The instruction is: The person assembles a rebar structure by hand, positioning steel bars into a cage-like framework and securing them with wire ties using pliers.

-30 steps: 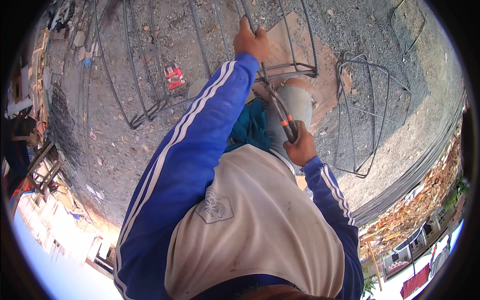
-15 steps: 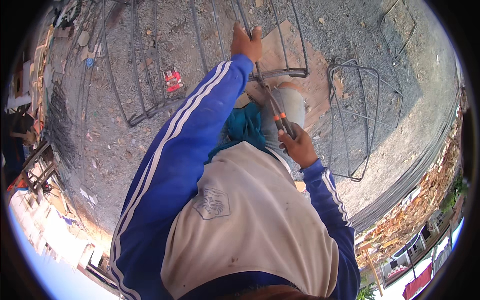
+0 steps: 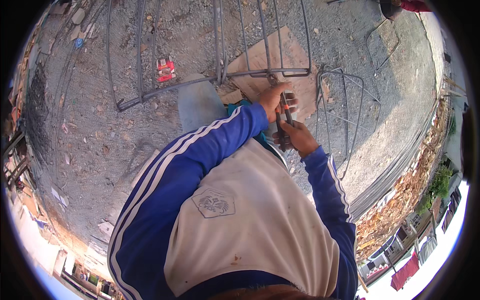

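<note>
On the gravel ground, a blue scrap is seen near the far left corner, with thin rods laid along the left edge. Farther right, a red packet is framed by the bars of a rebar cage, which is laid out from the ground's far edge toward the body. Its near side is formed by a bent bar, run slantwise from left to right just beyond a knee in faded trousers. The cage's right part is laid over a tan board, one corner of which is pointed toward the far edge of the ground.

Just below the cage's near bar, the left hand is held half open, its thumb and fingers parted about the upper part of the pincers; whether they are gripped by it cannot be told. The pincers, marked by dark handles with orange bands, are held over the board's near edge, their head mostly hidden. The handles are grasped by the right hand, its fingers curled around them.

To the right, bent rod frames are set beside the board. Along the ground's right edge, a bundle of long rods is stretched, and at the far right corner a red sleeve of another person is glimpsed.
</note>
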Demonstrator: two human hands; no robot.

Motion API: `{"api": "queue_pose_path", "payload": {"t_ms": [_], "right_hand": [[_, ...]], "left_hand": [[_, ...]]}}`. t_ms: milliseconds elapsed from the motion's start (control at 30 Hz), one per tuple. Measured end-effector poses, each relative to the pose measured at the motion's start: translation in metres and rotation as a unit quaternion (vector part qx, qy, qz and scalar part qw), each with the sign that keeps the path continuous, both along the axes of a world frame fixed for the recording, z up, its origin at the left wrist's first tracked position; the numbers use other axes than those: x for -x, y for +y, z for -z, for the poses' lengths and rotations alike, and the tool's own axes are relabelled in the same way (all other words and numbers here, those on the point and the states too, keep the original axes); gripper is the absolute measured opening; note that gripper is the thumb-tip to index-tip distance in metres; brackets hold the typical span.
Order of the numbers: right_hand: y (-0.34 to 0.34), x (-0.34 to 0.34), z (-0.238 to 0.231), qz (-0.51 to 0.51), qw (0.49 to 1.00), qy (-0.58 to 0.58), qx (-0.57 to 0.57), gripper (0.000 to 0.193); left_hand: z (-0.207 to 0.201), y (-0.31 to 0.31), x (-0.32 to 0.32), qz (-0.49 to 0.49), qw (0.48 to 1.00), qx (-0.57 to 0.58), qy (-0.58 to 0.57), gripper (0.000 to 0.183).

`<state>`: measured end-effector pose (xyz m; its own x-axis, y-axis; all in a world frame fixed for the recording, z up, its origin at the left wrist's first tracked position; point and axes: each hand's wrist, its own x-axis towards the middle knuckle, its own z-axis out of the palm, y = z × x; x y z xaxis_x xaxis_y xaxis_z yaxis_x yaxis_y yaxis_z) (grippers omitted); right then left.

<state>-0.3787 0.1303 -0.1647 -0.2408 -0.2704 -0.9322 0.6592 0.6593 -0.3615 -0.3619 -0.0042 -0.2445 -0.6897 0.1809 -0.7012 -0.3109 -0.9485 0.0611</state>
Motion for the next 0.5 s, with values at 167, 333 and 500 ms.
{"api": "queue_pose_path", "payload": {"t_ms": [167,333,500], "right_hand": [[-0.017,0.002,-0.044,-0.387,0.775,0.488,-0.106,0.07],[-0.013,0.009,-0.044,-0.48,0.72,0.464,-0.191,0.066],[-0.01,0.015,-0.044,-0.306,0.902,0.293,-0.078,0.05]], "left_hand": [[0.005,0.023,0.025,-0.067,0.997,0.016,-0.024,0.034],[-0.009,0.021,0.026,-0.109,0.988,0.013,-0.109,0.03],[0.045,0.0,-0.016,-0.111,0.987,0.061,-0.097,0.037]]}}
